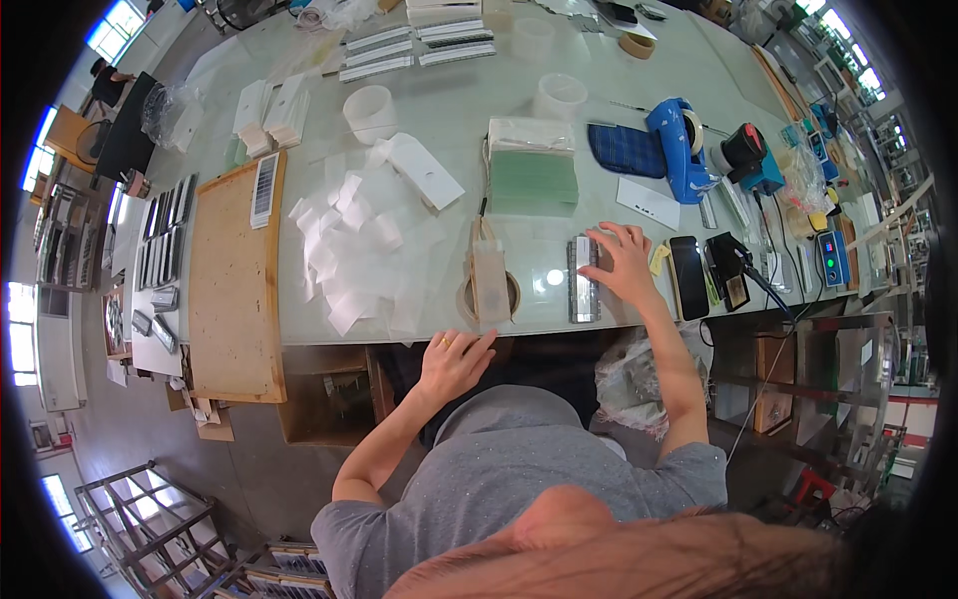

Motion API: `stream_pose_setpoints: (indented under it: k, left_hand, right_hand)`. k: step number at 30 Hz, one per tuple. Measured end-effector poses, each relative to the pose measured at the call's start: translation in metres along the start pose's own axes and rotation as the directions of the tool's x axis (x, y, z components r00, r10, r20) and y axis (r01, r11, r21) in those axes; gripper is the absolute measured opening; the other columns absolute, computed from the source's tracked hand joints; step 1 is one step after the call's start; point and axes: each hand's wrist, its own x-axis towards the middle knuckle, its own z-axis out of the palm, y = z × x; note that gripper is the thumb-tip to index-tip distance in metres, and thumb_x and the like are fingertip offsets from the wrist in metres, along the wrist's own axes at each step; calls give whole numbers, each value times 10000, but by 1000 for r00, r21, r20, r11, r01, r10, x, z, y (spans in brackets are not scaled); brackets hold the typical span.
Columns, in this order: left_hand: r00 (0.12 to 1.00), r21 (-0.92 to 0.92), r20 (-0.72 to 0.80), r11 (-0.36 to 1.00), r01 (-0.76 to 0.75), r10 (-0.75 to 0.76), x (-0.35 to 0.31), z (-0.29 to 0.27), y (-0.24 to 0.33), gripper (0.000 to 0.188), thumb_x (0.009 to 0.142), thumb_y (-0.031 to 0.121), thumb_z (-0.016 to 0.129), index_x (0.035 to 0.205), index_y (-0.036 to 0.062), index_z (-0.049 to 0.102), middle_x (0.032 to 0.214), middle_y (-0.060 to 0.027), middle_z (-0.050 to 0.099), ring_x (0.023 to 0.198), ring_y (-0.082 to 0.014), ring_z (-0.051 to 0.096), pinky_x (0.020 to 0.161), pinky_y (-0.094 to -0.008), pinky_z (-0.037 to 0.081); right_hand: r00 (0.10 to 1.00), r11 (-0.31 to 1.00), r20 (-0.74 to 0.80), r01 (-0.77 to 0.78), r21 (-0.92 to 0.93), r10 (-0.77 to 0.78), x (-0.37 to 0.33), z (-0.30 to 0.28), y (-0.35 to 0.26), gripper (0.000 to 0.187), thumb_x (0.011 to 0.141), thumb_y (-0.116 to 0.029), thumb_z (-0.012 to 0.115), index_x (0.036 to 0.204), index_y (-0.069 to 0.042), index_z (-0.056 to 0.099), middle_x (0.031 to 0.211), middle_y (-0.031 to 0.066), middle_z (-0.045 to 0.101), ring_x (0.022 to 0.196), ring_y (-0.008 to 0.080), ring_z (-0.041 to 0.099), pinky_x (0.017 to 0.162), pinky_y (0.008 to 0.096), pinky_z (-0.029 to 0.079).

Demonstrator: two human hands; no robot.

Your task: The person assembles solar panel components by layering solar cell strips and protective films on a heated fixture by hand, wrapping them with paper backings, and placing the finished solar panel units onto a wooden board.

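Observation:
My right hand [623, 268] is at the right side of a narrow stack of grey, ruler-like strips [584, 301]. Its fingers are apart and curved, and the thumb tip reaches over the strips; whether it presses on them I cannot tell. My left hand [454, 363] rests at the table's front edge with its fingers stretched out and nothing in them. Just beyond it, a frosted, pale rectangular block [490, 283] lies across a brown tape roll [514, 294]. Farther back sits a stack of green sheets [534, 183] with clear film at its far end.
Loose translucent film pieces [344, 245] spread left of centre, beside a wooden board [238, 299]. To the right are a phone [689, 277], a black stand-like tool [733, 272], a blue tape dispenser [681, 150] and a blue plaid cloth [626, 149].

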Motion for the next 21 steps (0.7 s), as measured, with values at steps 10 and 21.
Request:
stream_pose_setpoints:
  k: [10,21]
  left_hand:
    - [1000,-3,25,1000,5,-5,-1,-2,1,436,782,174,751,1203,127,646,864,-14,530,729,-197,504,637,-341,396]
    - [999,4,47,1000,13,-13,-2,-2,2,441,787,177,746,1212,127,643,863,-18,531,740,-201,514,648,-344,408]
  right_hand:
    - [998,998,-51,31,-55,-34,7,2,3,577,718,-476,772,1209,-197,654,1273,18,525,1172,265,414,985,450,277]
    - [997,998,-81,8,-61,-13,4,7,7,561,727,-451,773,1203,-187,635,1289,20,534,1182,277,414,979,446,275]
